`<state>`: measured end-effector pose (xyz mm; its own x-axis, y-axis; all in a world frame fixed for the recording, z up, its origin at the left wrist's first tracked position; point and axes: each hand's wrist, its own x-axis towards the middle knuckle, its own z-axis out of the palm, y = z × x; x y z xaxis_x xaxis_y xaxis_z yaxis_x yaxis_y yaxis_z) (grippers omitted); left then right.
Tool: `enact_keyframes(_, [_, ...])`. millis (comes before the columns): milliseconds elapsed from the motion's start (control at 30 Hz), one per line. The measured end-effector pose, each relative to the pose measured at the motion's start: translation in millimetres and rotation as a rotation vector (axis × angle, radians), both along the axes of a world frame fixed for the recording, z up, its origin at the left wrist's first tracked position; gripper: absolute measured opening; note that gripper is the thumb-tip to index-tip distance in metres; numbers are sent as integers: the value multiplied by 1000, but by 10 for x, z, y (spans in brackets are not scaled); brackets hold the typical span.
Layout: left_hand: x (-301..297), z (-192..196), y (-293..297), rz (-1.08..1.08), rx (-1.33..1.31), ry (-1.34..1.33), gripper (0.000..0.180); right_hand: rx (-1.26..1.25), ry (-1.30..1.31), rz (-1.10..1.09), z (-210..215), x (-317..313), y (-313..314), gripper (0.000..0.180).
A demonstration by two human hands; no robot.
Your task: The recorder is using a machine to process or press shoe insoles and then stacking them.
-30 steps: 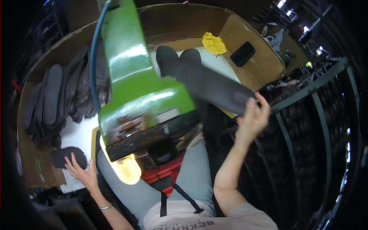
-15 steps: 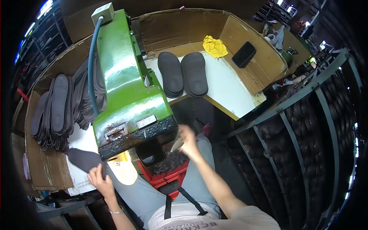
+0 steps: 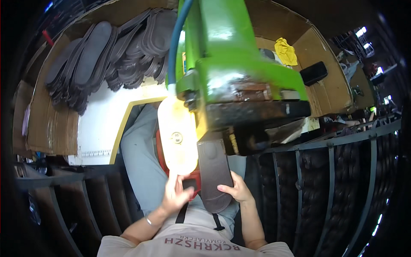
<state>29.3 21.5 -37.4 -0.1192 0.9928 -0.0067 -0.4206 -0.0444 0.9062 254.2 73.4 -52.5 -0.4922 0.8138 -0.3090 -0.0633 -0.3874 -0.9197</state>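
Observation:
A dark brown-grey shoe sole (image 3: 215,175) hangs lengthwise below the front of the green machine (image 3: 244,73), its far end close under the black machine head. My right hand (image 3: 238,189) grips its right edge, thumb on top and fingers beneath. Beside it on the left is a pale, sole-shaped plate (image 3: 177,147), brightly lit yellow-white, with a small round mark in its middle. My left hand (image 3: 177,195) is at the plate's near end, fingertips against or just under its tip and thumb spread; nothing shows in its palm.
Piles of dark soles (image 3: 92,53) lie on the white table (image 3: 96,128) at left, inside cardboard walls. Right of the machine are a yellow cloth (image 3: 285,51) and a black phone-like object (image 3: 314,73). Metal racks (image 3: 329,184) stand on both sides. A red crate (image 3: 162,150) sits between my legs.
My view has shifted, so the machine appears farther right. My left hand has left the sole it held and moved to the lit plate. My right hand now holds a sole before the machine.

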Motion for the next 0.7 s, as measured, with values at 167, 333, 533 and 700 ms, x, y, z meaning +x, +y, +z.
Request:
enact_keyframes(167, [34,97,454,-129,-183,221,18,16,-105,29,36,-1,-308,46])
enact_keyframes(333, [170,183,686,-26,-58,257,11,-158,104,-79,-235,-266,-680,52])
enact_keyframes(533, [85,71,694,73,144,349,18,-271,230,-168,-365,-283,-1074,62])
enact_keyframes(700, [49,33,519,67,118,286,12,-201,262,-456,-73,261,-940,63])
